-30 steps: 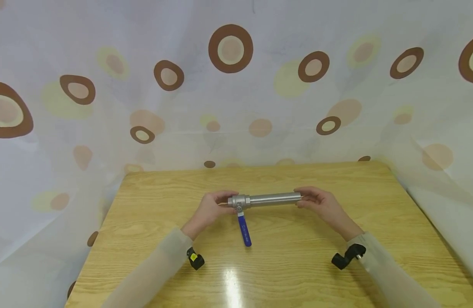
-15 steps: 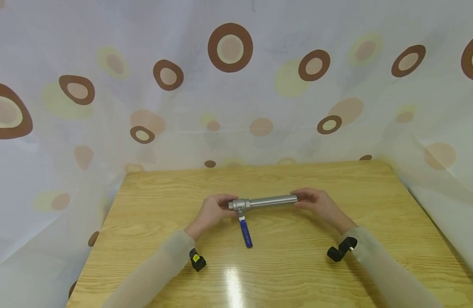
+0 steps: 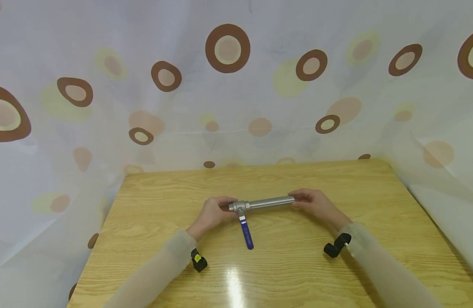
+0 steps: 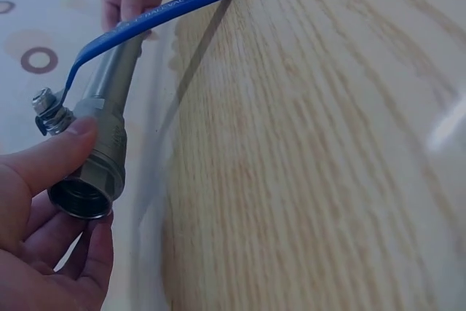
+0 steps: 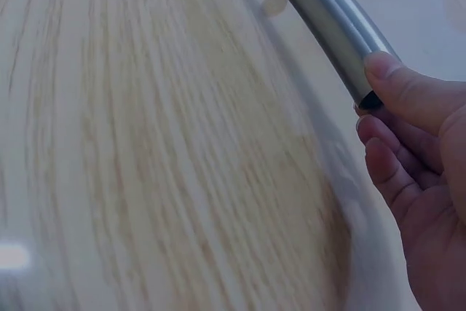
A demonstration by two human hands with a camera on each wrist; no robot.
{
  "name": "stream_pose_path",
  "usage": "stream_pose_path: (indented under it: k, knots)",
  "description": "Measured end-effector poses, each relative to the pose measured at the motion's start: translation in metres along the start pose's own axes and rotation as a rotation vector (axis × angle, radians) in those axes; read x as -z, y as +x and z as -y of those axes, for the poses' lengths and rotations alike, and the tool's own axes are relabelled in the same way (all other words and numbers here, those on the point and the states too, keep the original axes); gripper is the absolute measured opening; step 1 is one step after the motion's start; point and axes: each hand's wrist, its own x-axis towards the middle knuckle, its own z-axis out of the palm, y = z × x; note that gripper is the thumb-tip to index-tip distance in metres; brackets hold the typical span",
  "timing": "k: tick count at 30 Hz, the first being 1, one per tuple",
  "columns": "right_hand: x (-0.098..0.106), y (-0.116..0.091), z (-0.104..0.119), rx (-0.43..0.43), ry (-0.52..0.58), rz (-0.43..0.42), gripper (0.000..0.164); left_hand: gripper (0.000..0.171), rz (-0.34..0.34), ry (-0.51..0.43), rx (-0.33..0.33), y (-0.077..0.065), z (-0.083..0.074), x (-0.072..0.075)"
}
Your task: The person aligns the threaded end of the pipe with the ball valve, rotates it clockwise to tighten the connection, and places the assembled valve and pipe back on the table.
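Observation:
A metal ball valve [image 3: 240, 206] with a blue lever handle [image 3: 247, 234] is joined at its right side to a straight steel pipe [image 3: 272, 202]. My left hand [image 3: 212, 214] grips the valve's left end, thumb on the near side of the body; its open threaded mouth [image 4: 81, 198] faces the left wrist camera. The right hand [image 3: 317, 206] pinches the pipe's far right end between thumb and fingers, as the right wrist view shows at the hollow pipe end [image 5: 370, 100]. The lever points toward me and slightly right. Valve and pipe are held above the table, the pipe's right end tilted slightly up.
A wooden table [image 3: 282, 265] lies under both hands. White sheeting with brown and yellow ovals [image 3: 227, 98] hangs behind it and at both sides. Black camera mounts [image 3: 199, 260] sit at the wrists.
The right hand and the pipe's right end have shifted a little left and toward me. The valve and its lever have come slightly nearer to me. Both hands keep their hold.

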Motion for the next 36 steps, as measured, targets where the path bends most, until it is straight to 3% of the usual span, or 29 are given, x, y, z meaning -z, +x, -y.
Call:
stream_pose_path:
  k: [8, 20, 36]
  knots:
    - [-0.008, 0.005, -0.006, -0.008, -0.115, -0.021, 0.039, 0.046, 0.005, 0.063, 0.005, -0.001, 0.004, 0.002]
    - [-0.010, 0.005, -0.014, 0.047, -0.150, -0.043, 0.036, 0.046, 0.017, 0.064, 0.024, -0.002, 0.006, -0.001]
    - [-0.003, -0.005, -0.009, 0.031, -0.148, -0.058, 0.036, 0.050, 0.046, 0.094, -0.046, -0.006, 0.003, 0.002]
